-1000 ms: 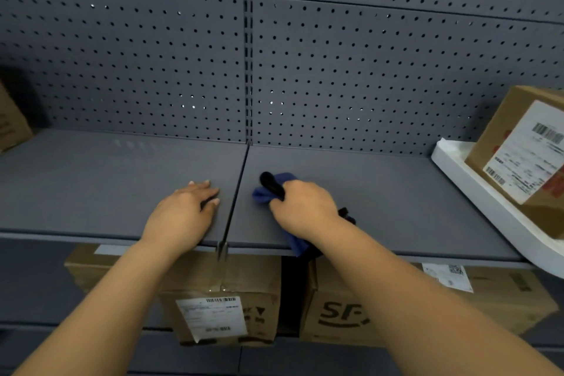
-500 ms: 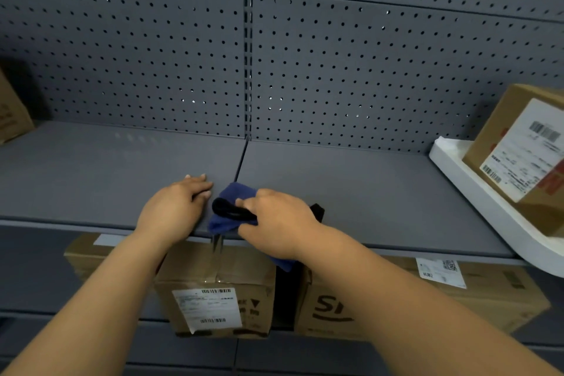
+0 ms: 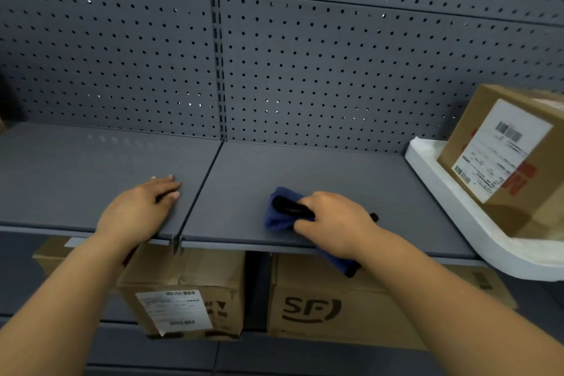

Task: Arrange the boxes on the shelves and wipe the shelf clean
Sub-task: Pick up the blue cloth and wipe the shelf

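1. Status: the wipe step is under way. The right hand [image 3: 332, 223] has its fingers curled round a blue cloth [image 3: 279, 217] and presses it on the shelf [image 3: 381, 180], close to the front edge and right of the panel seam.
2. The left hand [image 3: 139, 210] lies flat near the front edge, just left of the seam, with fingers straight and close together, holding nothing.
3. Two boxes sit on the lower shelf: a labelled box [image 3: 183, 293] and an SF box [image 3: 329, 305]. I'd count these as arranged.
4. One box [image 3: 500, 159] is in a white tray [image 3: 442, 192] at the shelf's right end. It probably has yet to be placed.
5. No dirt shows on the shelf, so I can't tell how much has been wiped.
6. Unclear:
   - The right fingertips are hidden by the cloth.
   - A black part on the cloth can't be identified.
   - One end of the cloth hangs over the front edge.
   - The tray box and both shelf ends are cut off by the frame.
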`<action>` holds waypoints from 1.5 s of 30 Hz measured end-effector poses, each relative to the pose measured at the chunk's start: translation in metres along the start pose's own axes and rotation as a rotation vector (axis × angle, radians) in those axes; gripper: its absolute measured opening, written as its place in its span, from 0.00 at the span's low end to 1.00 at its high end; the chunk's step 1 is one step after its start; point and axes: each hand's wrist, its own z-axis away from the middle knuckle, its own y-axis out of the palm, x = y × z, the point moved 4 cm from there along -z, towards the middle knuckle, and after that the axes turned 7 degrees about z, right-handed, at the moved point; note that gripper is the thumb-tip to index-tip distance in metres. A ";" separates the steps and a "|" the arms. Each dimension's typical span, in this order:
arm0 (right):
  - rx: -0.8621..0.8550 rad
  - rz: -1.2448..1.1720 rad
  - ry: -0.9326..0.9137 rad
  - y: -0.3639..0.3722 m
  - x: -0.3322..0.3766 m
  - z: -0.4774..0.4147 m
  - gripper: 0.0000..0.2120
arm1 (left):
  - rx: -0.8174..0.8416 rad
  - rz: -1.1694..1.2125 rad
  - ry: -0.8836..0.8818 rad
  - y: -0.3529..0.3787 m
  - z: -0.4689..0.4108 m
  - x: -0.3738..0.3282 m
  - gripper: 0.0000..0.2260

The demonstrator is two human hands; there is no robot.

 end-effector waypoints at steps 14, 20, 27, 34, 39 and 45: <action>-0.255 -0.053 0.740 -0.027 -0.161 0.002 0.10 | 0.084 -0.142 -0.008 0.016 -0.021 -0.017 0.19; -0.256 -0.031 0.820 -0.026 -0.168 -0.020 0.08 | 0.130 -0.141 0.023 0.019 -0.036 -0.018 0.20; -0.226 -0.047 0.828 -0.024 -0.152 -0.056 0.08 | 0.132 -0.116 0.043 0.021 -0.046 -0.018 0.20; -0.207 -0.059 0.646 -0.006 -0.092 -0.115 0.12 | 0.120 -0.133 0.048 0.022 -0.047 -0.018 0.20; -0.180 -0.064 0.474 0.005 -0.027 -0.157 0.13 | 0.111 -0.111 0.049 0.023 -0.048 -0.015 0.19; -0.112 -0.063 0.293 0.014 0.041 -0.188 0.13 | 0.101 -0.107 0.057 0.023 -0.050 -0.014 0.19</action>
